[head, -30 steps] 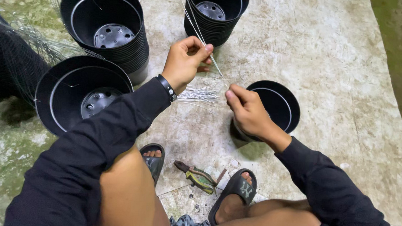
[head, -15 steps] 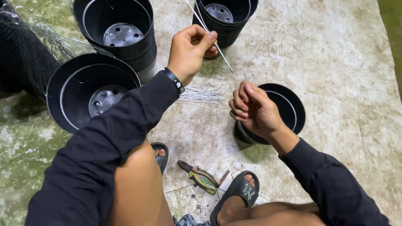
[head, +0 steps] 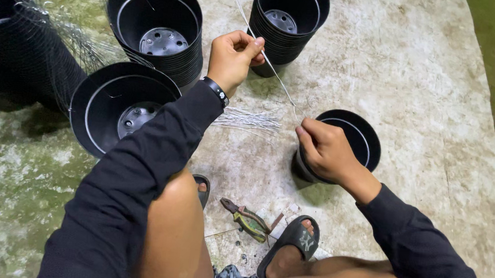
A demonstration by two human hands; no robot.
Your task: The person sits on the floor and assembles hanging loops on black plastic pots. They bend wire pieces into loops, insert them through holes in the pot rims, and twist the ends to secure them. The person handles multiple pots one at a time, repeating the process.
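The work surface was a stained concrete slab (head: 407,81) carrying stacks of black plastic pots (head: 160,27) and a pair of pliers (head: 247,219) between the person's sandalled feet. The left hand (head: 234,57) was clenched on a thin wire (head: 276,79) – pinched between thumb and fingers – which ran taut down to the right hand (head: 325,152), closed on its lower end. A single black pot (head: 349,139) stood just behind the right hand, and a bundle of cut wires (head: 248,119) lay on the slab between the forearms.
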